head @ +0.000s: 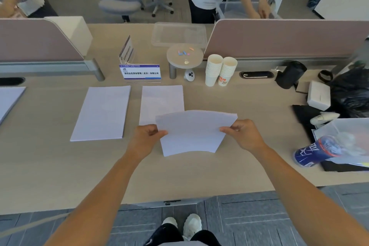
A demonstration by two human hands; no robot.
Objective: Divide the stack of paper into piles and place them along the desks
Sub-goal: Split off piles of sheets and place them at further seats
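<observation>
Left hand (146, 138) & right hand (244, 134) pinch paper stack (193, 132) between them, above bench (50, 162). It overlaps 1 pile (161, 100); another pile (8, 100) cut off at left.

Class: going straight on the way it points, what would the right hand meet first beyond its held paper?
Probably the paper pile partly hidden by the held sheets, though the right hand may pass above it.
</observation>
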